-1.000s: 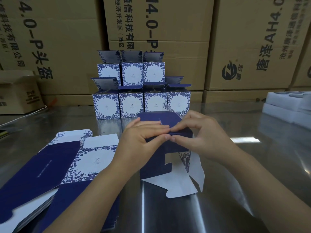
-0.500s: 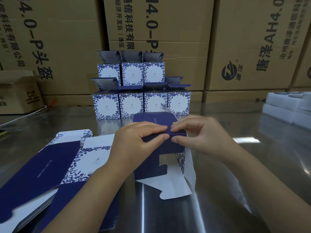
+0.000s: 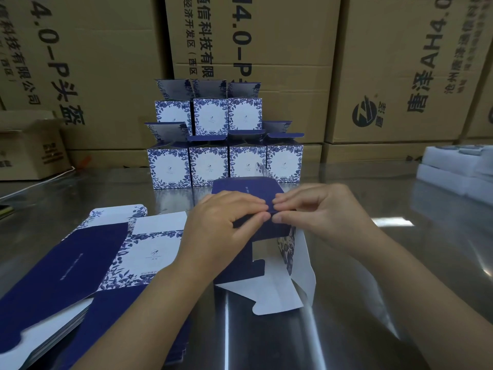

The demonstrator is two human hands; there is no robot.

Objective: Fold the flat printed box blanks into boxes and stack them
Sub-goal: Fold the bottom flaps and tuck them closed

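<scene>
Head view: over the last second the half-formed box (image 3: 250, 231) has slid a little to the left on the counter (image 3: 373, 263), and both hands have shifted left with it, staying pinched together on the same dark-blue edge. The loose white flaps (image 3: 277, 297) at its near end have swung in slightly but remain unfolded. That suggests the step in hand is still creasing or tucking the blue panel; this box is far from closed, so the stacking of it is some way off.

The left hand (image 3: 221, 225) is curled narrow, fingertips pressed down on the blue fold, thumb hidden beneath. The right hand (image 3: 317, 217) mirrors it, fingers bent, tips meeting the left hand's at the middle of the box, nipping the same edge. Neither hand lifts the box; it rests on the counter between them.

The flat blanks (image 3: 80, 265) lie just left of the left forearm. The finished boxes (image 3: 224, 145) stand in two tiers well behind, before cartons (image 3: 400, 62).
</scene>
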